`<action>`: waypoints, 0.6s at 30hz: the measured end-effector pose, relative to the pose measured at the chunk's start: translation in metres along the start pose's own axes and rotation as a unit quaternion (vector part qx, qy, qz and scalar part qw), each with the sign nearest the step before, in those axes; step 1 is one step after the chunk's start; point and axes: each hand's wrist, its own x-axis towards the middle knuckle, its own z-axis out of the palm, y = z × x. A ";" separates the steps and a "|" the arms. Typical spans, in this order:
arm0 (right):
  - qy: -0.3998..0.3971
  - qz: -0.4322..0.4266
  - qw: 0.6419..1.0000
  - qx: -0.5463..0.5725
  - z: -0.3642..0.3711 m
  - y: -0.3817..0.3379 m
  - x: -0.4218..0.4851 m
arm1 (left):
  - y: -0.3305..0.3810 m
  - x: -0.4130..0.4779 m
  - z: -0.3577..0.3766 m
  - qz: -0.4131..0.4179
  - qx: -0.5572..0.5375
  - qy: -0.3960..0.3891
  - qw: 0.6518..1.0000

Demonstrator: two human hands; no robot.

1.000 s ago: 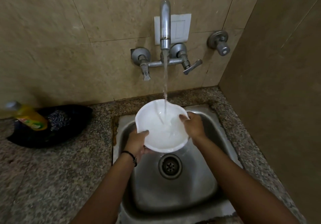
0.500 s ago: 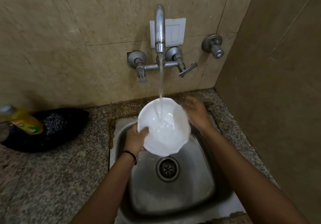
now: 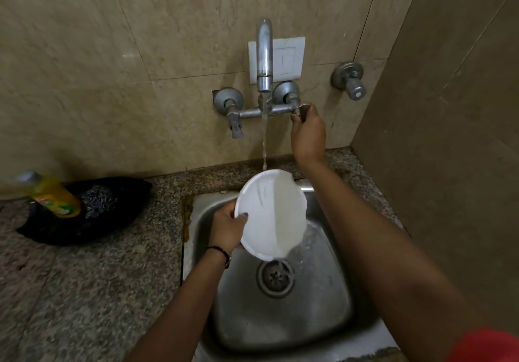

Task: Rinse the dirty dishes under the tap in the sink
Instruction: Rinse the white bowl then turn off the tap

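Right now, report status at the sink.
Left hand grips white bowl, tilted under water stream. Right hand grips right tap handle. No obstruction seen.

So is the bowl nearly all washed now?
Nearly, it seems. Done: the white bowl looks clean inside. In hand: the left hand tips it so water pours toward the drain, while the right hand grips a handle of the tap, water running. Left: shutting the tap; no other dishes show.

Left hand (image 3: 227, 229) low, fingers (image 3: 243, 218) gripping — right hand (image 3: 308, 134) high, fingers pinching.
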 end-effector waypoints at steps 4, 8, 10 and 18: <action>-0.064 0.024 0.998 -0.001 -0.008 0.008 -0.013 | 0.001 -0.005 -0.001 0.031 -0.004 -0.003 1.000; -0.155 0.198 0.967 0.035 -0.013 0.027 -0.074 | -0.011 -0.011 -0.002 0.079 0.019 0.015 0.997; -0.227 0.318 0.918 0.070 -0.022 0.035 -0.106 | -0.021 -0.016 0.002 0.097 0.057 0.039 0.993; -0.232 0.420 0.800 0.360 -0.054 0.052 -0.157 | -0.063 -0.064 0.020 0.211 0.176 -0.037 0.961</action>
